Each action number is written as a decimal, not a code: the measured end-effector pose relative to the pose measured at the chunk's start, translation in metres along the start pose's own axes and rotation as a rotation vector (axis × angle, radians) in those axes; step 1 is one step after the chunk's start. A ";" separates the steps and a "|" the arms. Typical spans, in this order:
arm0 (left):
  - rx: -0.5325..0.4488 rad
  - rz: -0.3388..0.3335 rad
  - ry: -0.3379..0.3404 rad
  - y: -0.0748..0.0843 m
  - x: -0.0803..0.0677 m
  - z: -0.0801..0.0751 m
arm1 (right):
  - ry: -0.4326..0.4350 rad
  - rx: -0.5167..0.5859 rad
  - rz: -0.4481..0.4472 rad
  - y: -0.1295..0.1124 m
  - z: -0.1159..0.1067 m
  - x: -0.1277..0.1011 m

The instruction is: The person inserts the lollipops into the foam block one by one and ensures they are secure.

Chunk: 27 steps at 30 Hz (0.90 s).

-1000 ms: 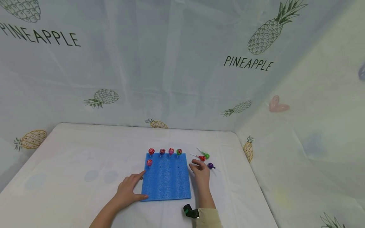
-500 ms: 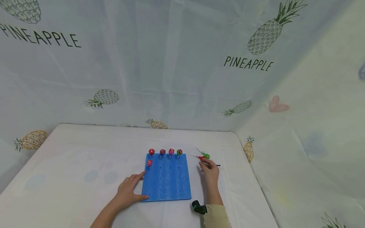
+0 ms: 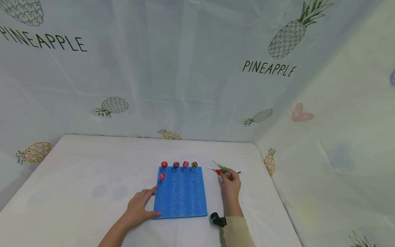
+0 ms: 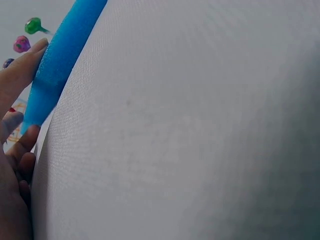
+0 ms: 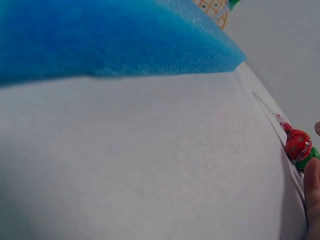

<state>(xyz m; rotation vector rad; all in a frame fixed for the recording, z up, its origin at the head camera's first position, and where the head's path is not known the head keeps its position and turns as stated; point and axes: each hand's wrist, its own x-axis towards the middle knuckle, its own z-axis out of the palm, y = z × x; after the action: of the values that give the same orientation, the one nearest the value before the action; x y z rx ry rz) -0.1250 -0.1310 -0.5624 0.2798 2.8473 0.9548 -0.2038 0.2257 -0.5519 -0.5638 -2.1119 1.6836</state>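
Note:
A blue foam board (image 3: 180, 195) lies on the table. My left hand (image 3: 138, 207) rests at its left side, thumb on the near corner and index fingertip at the left edge. My right hand (image 3: 231, 181) is right of the board, thumb and index finger apart at a red lollipop (image 3: 219, 171) and a green lollipop (image 3: 223, 168). In the right wrist view the thumb (image 5: 312, 182) is close beside the red and green candies. A dark lollipop's wrapper end and stick (image 3: 240, 172) show beyond this hand; its head is hidden behind the fingers.
Several wrapped lollipops stand upright along the board's far edge, among them a pink one (image 3: 186, 164) and a red-green one (image 3: 194, 165). Another pink-red lollipop (image 3: 162, 177) stands near the left edge. Small holes dot the board. A pineapple-print curtain (image 3: 197, 68) hangs behind the table (image 3: 92, 164).
My right hand has moved right and away from me, from beside the board to the loose lollipops. The dark lollipop has shifted right and farther back with it. The left hand stays put.

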 end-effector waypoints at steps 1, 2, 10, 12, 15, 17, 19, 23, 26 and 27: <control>0.000 -0.001 0.000 0.000 0.000 0.000 | -0.003 -0.006 -0.002 0.001 0.000 0.002; -0.001 -0.002 0.001 0.000 0.000 0.000 | -0.009 -0.011 -0.004 0.002 0.000 0.004; 0.002 -0.007 0.000 0.000 0.000 0.000 | -0.113 -0.082 -0.080 0.012 0.003 0.019; 0.005 -0.010 0.000 0.000 0.000 0.000 | -0.145 -0.137 -0.098 0.012 0.004 0.020; 0.011 -0.010 -0.002 0.001 0.000 -0.001 | -0.163 -0.212 -0.101 0.012 0.004 0.019; 0.014 -0.009 -0.003 0.002 -0.001 -0.001 | -0.160 -0.243 -0.111 0.013 0.004 0.019; 0.006 -0.009 -0.003 0.003 -0.001 -0.002 | -0.153 -0.247 -0.110 0.013 0.005 0.018; 0.001 -0.011 -0.004 0.005 -0.001 -0.003 | -0.163 -0.256 -0.098 0.013 0.006 0.015; 0.007 -0.014 -0.005 0.005 -0.002 -0.004 | -0.173 -0.273 -0.100 0.012 0.006 0.014; 0.007 -0.013 -0.004 0.005 -0.002 -0.004 | -0.173 -0.279 -0.105 0.012 0.007 0.014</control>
<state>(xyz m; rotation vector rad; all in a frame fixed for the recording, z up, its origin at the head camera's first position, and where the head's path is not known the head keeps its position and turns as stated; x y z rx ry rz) -0.1235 -0.1295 -0.5557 0.2628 2.8457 0.9409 -0.2183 0.2303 -0.5646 -0.3879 -2.4762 1.4360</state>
